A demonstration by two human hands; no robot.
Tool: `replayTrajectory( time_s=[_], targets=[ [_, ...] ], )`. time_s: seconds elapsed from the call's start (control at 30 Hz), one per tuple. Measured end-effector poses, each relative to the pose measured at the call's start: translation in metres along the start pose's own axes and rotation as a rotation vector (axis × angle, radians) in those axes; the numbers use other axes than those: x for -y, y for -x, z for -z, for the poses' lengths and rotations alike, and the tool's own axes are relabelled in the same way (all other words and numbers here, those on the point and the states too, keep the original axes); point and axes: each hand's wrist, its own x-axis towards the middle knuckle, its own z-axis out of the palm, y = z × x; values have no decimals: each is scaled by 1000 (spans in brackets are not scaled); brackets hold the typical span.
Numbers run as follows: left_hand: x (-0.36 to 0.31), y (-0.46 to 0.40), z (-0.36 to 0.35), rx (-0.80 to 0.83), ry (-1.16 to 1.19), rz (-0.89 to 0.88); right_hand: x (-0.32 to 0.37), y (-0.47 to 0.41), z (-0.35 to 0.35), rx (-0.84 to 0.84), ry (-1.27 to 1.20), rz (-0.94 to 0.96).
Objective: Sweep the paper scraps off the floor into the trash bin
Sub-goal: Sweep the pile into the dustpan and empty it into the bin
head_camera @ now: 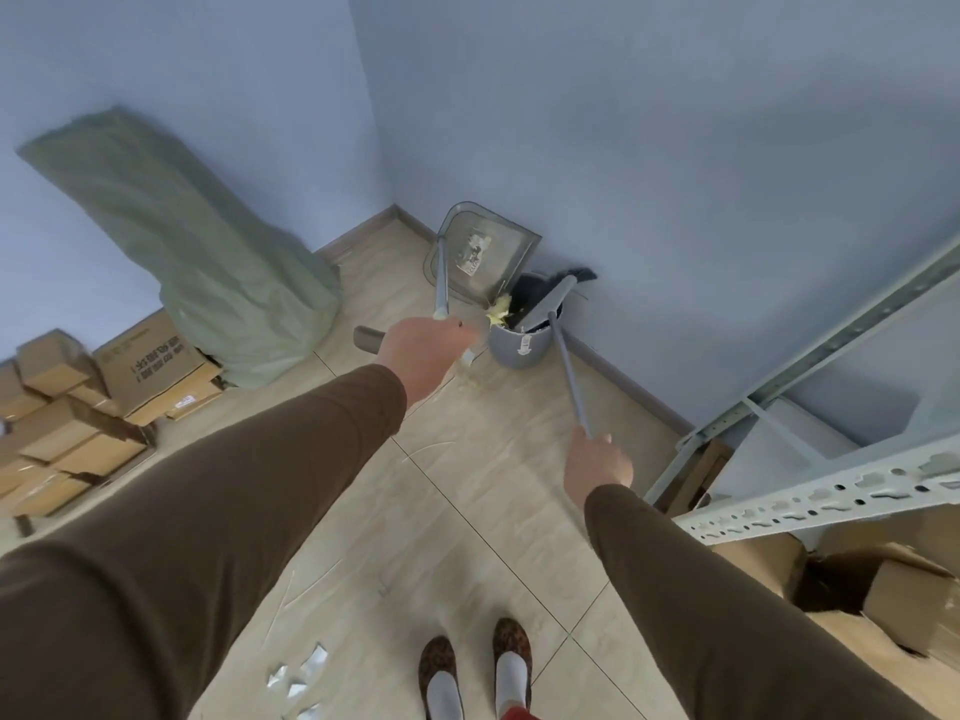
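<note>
the person is standing in the corner of the room, tipping a dustpan [480, 252] over the trash bin [519, 345]. the left hand [423, 353] is closing its grip round the end of the dustpan's long handle [441, 278], holding the pan raised and tilted with its lip pointing down at the bin's mouth. the right hand [597, 462] is wrapping its grip round the broom handle [569, 376], and the broom head [550, 296] is lying across the bin's rim with its dark bristles sticking out toward the wall.

some yellowish scraps [500, 310] are sitting right at the bin's rim, just under the pan's lip; whether they are falling in or catching on the edge i cannot tell. so the step in hand looks like emptying a load into the bin, with the broom perhaps helping to brush it out.

the job is not looking finished. a cluster of white paper scraps [301, 672] is lying on the floor [467, 485] well behind, near the person's shoes [475, 667], and thin pale strips are scattered across the tiles between there and the bin.

the next move is probably calling for shaking the pan clear, lowering it to the floor beside those white scraps, and sweeping them in with the broom. the light strips may be sliding away from the bristles rather than riding onto the pan.
</note>
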Motion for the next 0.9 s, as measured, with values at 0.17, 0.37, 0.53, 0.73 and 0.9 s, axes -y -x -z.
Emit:
replayTrajectory(
  time_s=[0.17, 0.37, 0.53, 0.73, 0.9],
  targets=[
    [0, -3, 4, 26, -14, 14, 3, -31, 14, 32, 87, 76],
    [-3, 3, 9, 67, -2, 8, -20, -21, 5, 53, 151, 172],
    [-9, 18, 10, 89, 13, -4, -54, -1, 4, 39, 174, 206],
    [2, 44, 2, 58, 41, -9, -67, 37, -6, -27, 211, 147],
    [11, 64, 5, 12, 53, 29, -70, 46, 4, -65, 225, 103]
  ],
)
